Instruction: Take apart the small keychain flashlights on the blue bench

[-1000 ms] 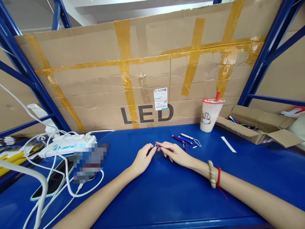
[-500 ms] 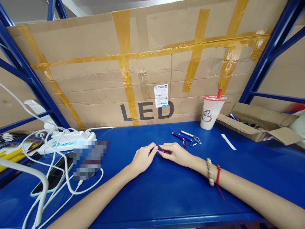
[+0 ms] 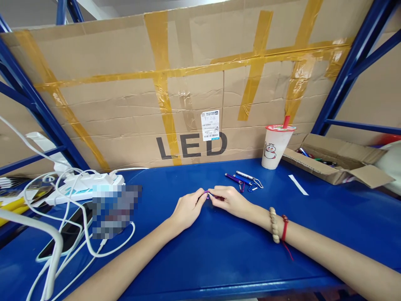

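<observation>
My left hand (image 3: 186, 211) and right hand (image 3: 231, 202) nearly meet over the blue tabletop (image 3: 219, 259), the fingers (image 3: 200, 201) of both pinched on a small purple piece (image 3: 207, 192) that spans the gap between them, mostly hidden in my grip. Just beyond my right hand lie a purple tube (image 3: 232, 178), a blue tube (image 3: 240, 179) and a silver tube (image 3: 245, 174). Farther right, a lidded cup (image 3: 276, 149) stands beside an open cardboard box (image 3: 327, 173).
</observation>
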`<state>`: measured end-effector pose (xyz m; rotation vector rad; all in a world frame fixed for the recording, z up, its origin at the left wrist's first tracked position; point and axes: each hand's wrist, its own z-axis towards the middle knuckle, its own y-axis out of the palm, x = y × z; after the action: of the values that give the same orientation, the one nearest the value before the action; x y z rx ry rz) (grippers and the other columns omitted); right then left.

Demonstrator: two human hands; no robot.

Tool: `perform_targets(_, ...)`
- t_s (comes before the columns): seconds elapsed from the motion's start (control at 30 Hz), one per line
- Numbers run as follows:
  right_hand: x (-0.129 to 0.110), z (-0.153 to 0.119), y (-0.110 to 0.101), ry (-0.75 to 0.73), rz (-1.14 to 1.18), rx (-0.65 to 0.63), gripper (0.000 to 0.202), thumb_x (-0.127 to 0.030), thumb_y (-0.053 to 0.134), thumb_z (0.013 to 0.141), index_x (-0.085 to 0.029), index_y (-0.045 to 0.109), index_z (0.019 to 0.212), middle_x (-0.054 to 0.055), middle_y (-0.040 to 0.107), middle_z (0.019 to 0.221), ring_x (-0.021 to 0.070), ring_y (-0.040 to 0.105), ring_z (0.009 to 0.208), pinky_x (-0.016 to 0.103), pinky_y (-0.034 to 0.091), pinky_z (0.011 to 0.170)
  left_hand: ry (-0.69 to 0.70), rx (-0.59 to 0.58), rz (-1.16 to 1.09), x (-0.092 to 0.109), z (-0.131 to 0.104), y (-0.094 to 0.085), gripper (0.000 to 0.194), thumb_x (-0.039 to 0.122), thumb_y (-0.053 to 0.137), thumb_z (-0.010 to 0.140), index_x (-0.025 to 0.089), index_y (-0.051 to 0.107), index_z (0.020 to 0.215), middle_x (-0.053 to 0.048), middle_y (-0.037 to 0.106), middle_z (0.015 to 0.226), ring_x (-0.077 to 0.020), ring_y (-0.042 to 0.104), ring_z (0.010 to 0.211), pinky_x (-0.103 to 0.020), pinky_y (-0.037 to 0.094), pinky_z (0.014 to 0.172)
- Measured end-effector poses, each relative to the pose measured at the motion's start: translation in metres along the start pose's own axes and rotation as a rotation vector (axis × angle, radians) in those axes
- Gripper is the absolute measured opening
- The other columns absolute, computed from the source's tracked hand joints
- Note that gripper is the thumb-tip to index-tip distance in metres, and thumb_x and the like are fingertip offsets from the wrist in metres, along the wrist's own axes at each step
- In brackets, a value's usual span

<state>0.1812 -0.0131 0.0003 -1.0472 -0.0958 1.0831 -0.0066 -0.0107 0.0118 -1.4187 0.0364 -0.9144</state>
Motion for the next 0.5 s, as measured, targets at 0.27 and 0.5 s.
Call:
perform_targets(0.27,0.0023,0.0004,0.0011,0.021,-0.021,0.065,0.025,-0.026,0.042,0.092,-0.012,0.058,0.078,0.001,0.046,0.064,0.0093,0.04,0.057,0.022,0.032,0.055,0.068,-0.005,-0.088,-0.0043,0.002,0.0031,0.025,0.037,0.023,0.095,0.021,0.042,0.091,-0.001,0.059,0.09,-0.0158,0.057,0.08,-0.026,0.039,0.071)
perform_targets(0.5,-0.0024,0.0027,0.0042,0.064,-0.011,0.165,0.027,-0.029,0.038,0.094,-0.013,0.06,0.094,0.003,0.052,0.072,0.0107,0.046,0.064,0.022,0.038,0.061,0.077,0.017,-0.023,-0.0039,0.002,0.0054,0.023,0.034,0.027,0.095,0.021,0.044,0.104,-0.003,0.063,0.095,-0.019,0.061,0.082,-0.027,0.041,0.069)
